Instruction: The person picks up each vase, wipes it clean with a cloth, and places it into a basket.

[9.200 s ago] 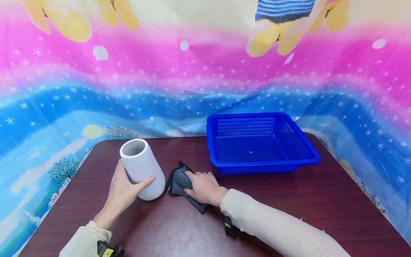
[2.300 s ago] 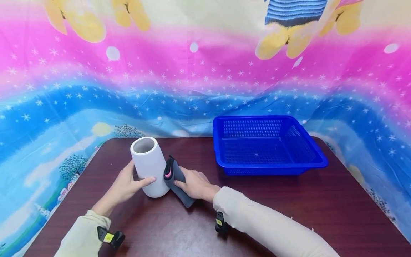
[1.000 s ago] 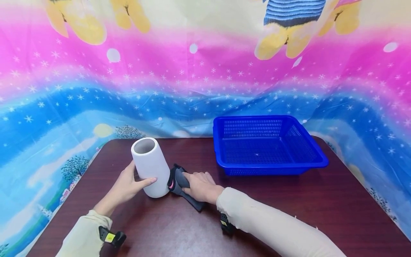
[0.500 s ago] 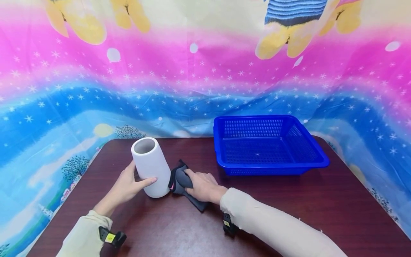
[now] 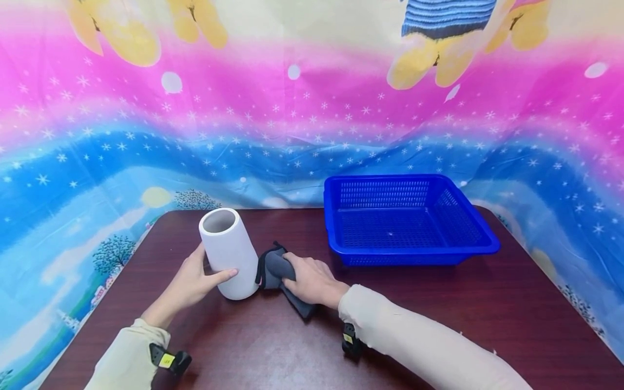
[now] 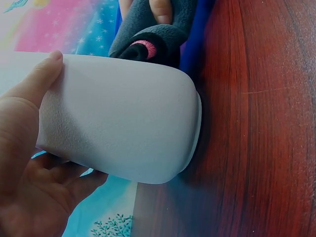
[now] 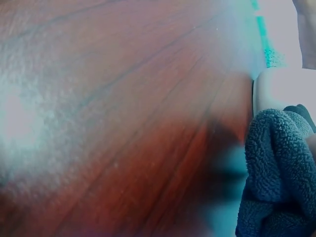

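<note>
In the head view a white vase with a round open mouth stands on the table, its smooth side tapering upward. My left hand grips it from the left, thumb across the front; the left wrist view shows the fingers behind the vase. My right hand holds a bunched dark grey cloth with black edging at the vase's lower right side. A pink patch shows in a fold of the cloth in the left wrist view. Fleecy cloth hides part of the vase in the right wrist view.
A blue perforated plastic basket sits at the table's back right, with nothing seen inside. The dark red-brown table reaches to a colourful printed curtain behind. Black wrist cameras are strapped near both cuffs.
Over the last second my right hand shifts slightly right with the cloth, which stood more upright and further left 2.3 s ago. My left hand and the vase stay nearly still.
</note>
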`<state>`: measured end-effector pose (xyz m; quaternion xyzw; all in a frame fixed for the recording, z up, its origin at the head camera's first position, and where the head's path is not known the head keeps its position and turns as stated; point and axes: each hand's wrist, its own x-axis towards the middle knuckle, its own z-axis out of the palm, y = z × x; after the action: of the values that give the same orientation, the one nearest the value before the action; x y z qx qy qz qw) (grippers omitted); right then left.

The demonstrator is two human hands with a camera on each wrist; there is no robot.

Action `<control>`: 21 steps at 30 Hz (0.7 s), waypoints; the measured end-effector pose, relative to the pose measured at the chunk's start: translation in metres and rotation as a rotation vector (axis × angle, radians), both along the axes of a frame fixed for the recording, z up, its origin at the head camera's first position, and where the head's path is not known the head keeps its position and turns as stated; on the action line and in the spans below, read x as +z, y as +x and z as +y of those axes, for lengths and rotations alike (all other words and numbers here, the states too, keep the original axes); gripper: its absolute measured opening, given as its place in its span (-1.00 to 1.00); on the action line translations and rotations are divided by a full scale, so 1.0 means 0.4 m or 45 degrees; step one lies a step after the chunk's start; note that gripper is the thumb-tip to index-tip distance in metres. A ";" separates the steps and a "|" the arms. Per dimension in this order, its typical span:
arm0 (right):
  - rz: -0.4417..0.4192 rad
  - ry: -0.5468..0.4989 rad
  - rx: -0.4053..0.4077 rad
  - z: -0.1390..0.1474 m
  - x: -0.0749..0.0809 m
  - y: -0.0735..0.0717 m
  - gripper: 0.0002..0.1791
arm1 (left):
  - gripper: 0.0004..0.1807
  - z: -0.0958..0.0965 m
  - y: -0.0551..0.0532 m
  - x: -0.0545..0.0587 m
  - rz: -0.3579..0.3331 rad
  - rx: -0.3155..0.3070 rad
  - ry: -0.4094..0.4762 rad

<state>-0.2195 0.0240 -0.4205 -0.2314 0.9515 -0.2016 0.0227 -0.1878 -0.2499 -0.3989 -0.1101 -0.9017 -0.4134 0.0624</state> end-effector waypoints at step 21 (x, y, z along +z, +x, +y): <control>0.027 -0.391 -0.109 0.007 0.084 -0.017 -0.49 | -0.12 -0.003 -0.002 -0.003 0.026 -0.015 0.004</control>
<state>-0.2262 0.0270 -0.3868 -0.1935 0.9187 -0.3428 -0.0316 -0.1887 -0.2510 -0.4000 -0.1197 -0.8997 -0.4139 0.0694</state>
